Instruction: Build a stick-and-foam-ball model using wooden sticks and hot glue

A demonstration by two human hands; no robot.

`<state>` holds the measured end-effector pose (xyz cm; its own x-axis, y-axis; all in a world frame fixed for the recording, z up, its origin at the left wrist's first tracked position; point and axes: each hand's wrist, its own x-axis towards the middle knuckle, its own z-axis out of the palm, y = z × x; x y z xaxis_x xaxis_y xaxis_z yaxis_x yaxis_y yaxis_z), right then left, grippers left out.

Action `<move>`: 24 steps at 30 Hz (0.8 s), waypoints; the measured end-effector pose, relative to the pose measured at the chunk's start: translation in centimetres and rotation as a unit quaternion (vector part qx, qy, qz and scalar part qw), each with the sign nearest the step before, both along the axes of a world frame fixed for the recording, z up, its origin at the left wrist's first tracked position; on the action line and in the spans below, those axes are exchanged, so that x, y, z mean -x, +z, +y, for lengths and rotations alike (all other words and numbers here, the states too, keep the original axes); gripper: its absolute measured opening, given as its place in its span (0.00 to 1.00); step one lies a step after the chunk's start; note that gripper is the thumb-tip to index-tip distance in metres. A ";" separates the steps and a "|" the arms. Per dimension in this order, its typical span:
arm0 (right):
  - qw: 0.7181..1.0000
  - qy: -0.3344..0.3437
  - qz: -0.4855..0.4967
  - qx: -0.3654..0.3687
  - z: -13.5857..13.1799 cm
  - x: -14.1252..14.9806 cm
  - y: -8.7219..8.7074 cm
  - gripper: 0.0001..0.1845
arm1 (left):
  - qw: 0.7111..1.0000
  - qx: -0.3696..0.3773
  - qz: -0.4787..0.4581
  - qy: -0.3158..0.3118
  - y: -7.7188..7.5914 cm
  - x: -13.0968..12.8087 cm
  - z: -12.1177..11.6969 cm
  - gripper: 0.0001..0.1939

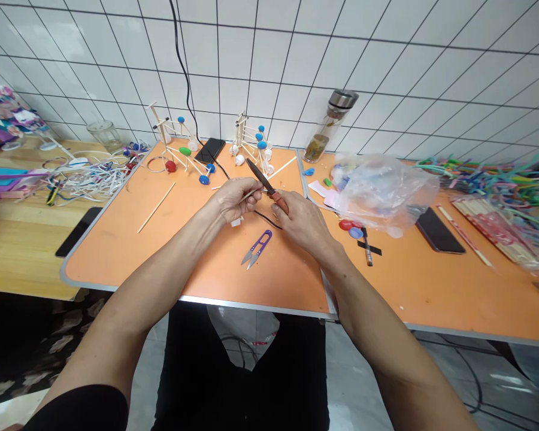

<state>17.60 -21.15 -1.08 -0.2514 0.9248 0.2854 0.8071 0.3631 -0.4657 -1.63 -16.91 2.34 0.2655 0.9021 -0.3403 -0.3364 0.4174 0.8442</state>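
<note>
"Orange counter [220,269], head view: what is looking done?"

"One stick frame [185,152] and another stick frame [261,145] are standing assembled near the tiled wall [233,51]. One loose stick [156,207] is lying unattached; the thin piece [251,194], above the counter, is apparently awaiting completion."

"And each grip?"

"Left hand [234,200] is pinching that piece; right hand [304,220] is clasping a red-handled tool [279,200]."

"Containers?"

"Glass bottle [318,142] is holding brownish-green matter; clear bag [386,188] is showing something blue, unidentifiable."

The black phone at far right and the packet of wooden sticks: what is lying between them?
In the head view, one slim red-and-white stick lies slantwise between the phone and the packet, on the orange tabletop.
</note>
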 end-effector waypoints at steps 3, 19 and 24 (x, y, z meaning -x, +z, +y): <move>1.000 -0.018 -0.006 0.002 0.0 0.1 0.1 0.18 | 1.000 -0.006 0.002 -0.007 -0.1 0.0 0.0 0.14; 0.998 -0.027 0.031 -0.050 -0.2 0.0 0.5 0.08 | 0.989 -0.136 0.011 -0.056 -0.1 0.9 -0.3 0.07; 0.998 -0.014 0.041 -0.045 -0.1 0.0 0.5 0.07 | 0.982 -0.181 -0.009 -0.058 0.1 0.9 -0.8 0.22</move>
